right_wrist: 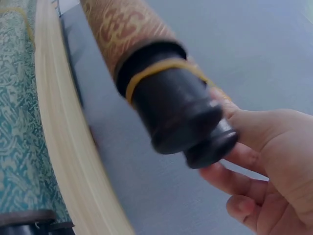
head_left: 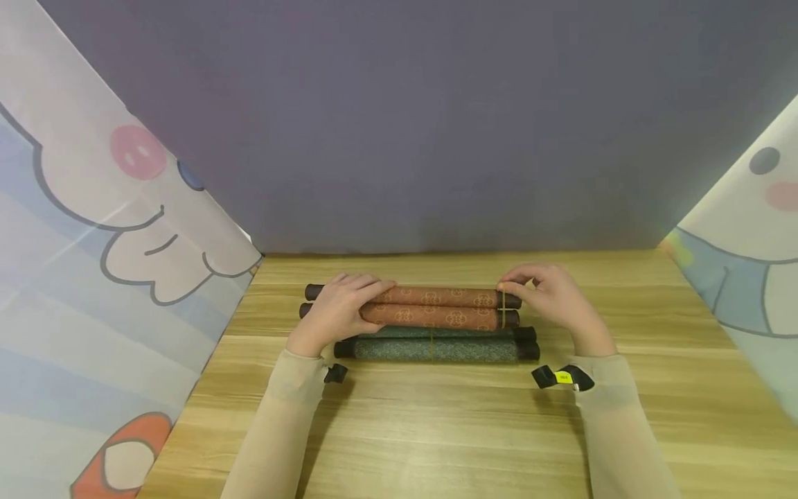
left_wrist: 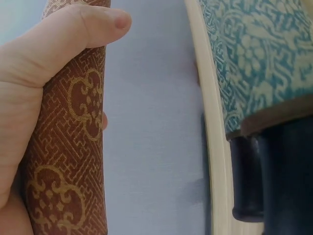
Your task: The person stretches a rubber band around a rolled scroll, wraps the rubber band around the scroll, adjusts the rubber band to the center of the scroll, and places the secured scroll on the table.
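Observation:
Two rust-brown scrolls (head_left: pixel 461 318) with gold flower patterns and dark rod ends lie side by side in the head view. My left hand (head_left: pixel 339 308) grips them toward their left end, its thumb across the brocade (left_wrist: pixel 73 117) in the left wrist view. At the other end, my right hand (head_left: pixel 555 294) pinches a yellow rubber band (right_wrist: pixel 164 66), which loops round the dark knobs (right_wrist: pixel 178 115). Nearer to me than the brown pair, two green patterned scrolls (head_left: pixel 474 350) rest on the table, with a thin band (head_left: pixel 431 346) round their middle.
The wood-grain table (head_left: pixel 436 430) ends at a grey back wall (head_left: pixel 461 138). Cartoon-printed panels stand on the left (head_left: pixel 81 222) and right (head_left: pixel 754 249). Black wrist straps with small attachments (head_left: pixel 544 377) hang by both sleeves.

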`<state>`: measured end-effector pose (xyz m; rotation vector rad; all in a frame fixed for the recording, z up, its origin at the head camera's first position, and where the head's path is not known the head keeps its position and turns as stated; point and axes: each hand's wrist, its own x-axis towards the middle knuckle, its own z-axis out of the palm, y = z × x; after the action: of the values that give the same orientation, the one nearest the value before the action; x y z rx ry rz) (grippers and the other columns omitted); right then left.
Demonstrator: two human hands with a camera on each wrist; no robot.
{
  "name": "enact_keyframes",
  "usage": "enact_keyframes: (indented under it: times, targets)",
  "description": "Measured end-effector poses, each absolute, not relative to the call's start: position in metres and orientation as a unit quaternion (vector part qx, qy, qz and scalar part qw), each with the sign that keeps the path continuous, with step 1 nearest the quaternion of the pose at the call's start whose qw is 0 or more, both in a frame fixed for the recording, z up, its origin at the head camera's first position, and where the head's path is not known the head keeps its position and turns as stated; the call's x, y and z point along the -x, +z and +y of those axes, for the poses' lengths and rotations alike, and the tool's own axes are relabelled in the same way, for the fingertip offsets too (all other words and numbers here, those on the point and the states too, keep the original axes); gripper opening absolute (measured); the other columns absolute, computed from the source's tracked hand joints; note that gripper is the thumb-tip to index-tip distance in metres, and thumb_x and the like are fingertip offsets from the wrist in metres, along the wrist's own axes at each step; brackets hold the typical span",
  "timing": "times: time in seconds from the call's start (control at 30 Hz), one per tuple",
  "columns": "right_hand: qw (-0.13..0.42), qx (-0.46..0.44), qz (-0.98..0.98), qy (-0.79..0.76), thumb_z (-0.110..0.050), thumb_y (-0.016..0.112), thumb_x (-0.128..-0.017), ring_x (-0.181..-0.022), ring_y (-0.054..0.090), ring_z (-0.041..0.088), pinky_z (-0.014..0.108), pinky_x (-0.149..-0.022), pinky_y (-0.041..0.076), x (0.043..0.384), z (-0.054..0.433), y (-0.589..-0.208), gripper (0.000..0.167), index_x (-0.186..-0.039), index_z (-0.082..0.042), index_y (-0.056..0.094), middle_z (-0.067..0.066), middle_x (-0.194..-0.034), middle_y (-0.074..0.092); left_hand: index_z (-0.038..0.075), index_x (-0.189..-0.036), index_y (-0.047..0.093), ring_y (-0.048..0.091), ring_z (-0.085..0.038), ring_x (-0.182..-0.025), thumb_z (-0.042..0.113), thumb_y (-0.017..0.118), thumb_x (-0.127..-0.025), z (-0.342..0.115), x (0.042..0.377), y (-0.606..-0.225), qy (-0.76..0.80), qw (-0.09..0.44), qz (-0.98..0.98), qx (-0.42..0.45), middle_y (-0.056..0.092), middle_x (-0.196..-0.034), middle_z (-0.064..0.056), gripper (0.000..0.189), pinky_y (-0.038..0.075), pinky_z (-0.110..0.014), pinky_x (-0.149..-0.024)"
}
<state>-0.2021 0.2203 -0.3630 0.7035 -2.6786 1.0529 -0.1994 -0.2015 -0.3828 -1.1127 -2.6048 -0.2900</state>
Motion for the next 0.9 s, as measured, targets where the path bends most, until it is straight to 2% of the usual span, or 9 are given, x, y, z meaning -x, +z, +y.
enact_keyframes:
  times: [0.1,0.27,0.4,0.5,0.67,0.8,0.9]
  targets:
    - [0.099,-0.237,-0.904,0.341,-0.018,0.083,-0.1,-0.076,0.065,0.01,0.027,-0.068,0.05,0.203,0.22,-0.363,0.004,-0.097,-0.015,0.085,-0.004,-0.088,0.08,0.021,-0.152,0.066,0.07,-0.028,-0.122,0.038,0.104,-0.074,-0.2,0.197,-0.379,-0.098,0.148,-0.901,0.396,0.074,-0.133,-0.002,0.089,0.055,-0.055,-0.104]
    - [0.111,-0.236,-0.907,0.33,-0.017,0.087,-0.096,-0.071,0.066,0.012,0.027,-0.062,0.054,0.204,0.219,-0.364,0.011,-0.087,-0.014,0.081,-0.004,-0.076,0.075,0.019,-0.15,0.067,0.071,-0.028,-0.119,0.038,0.104,-0.072,-0.195,0.195,-0.376,-0.09,0.168,-0.892,0.409,0.074,-0.13,-0.003,0.089,0.056,-0.052,-0.101]
    - [0.107,-0.22,-0.909,0.337,-0.019,0.087,-0.096,-0.067,0.065,0.012,0.027,-0.063,0.056,0.203,0.219,-0.362,0.017,-0.082,-0.013,0.079,-0.005,-0.074,0.073,0.019,-0.15,0.068,0.071,-0.028,-0.118,0.037,0.105,-0.072,-0.191,0.194,-0.376,-0.083,0.174,-0.89,0.414,0.074,-0.13,-0.003,0.088,0.056,-0.051,-0.102]
    - [0.075,-0.205,-0.908,0.359,-0.02,0.085,-0.098,-0.067,0.063,0.013,0.027,-0.063,0.053,0.201,0.218,-0.36,0.018,-0.081,-0.014,0.081,-0.003,-0.077,0.074,0.018,-0.15,0.068,0.07,-0.029,-0.119,0.037,0.105,-0.071,-0.19,0.193,-0.376,-0.079,0.171,-0.89,0.416,0.074,-0.13,-0.003,0.089,0.055,-0.052,-0.103]
    - [0.025,-0.181,-0.9,0.396,-0.024,0.082,-0.1,-0.071,0.06,0.017,0.027,-0.061,0.049,0.199,0.216,-0.358,0.016,-0.09,-0.012,0.085,0.005,-0.091,0.079,0.018,-0.15,0.068,0.07,-0.028,-0.12,0.037,0.105,-0.071,-0.189,0.193,-0.377,-0.078,0.165,-0.892,0.414,0.074,-0.131,-0.003,0.089,0.053,-0.051,-0.104]
    - [0.0,-0.164,-0.893,0.419,-0.026,0.081,-0.102,-0.079,0.061,0.018,0.027,-0.066,0.05,0.199,0.216,-0.357,0.018,-0.106,-0.009,0.087,0.006,-0.104,0.08,0.019,-0.151,0.067,0.07,-0.028,-0.119,0.037,0.105,-0.071,-0.189,0.194,-0.377,-0.077,0.17,-0.892,0.413,0.074,-0.131,-0.003,0.09,0.054,-0.05,-0.103]
    - [-0.027,-0.166,-0.884,0.437,-0.026,0.078,-0.104,-0.08,0.06,0.018,0.027,-0.066,0.049,0.2,0.218,-0.358,0.023,-0.117,-0.008,0.084,0.007,-0.109,0.079,0.02,-0.152,0.066,0.07,-0.028,-0.119,0.037,0.106,-0.071,-0.188,0.193,-0.375,-0.073,0.174,-0.89,0.414,0.074,-0.131,-0.003,0.092,0.054,-0.049,-0.102]
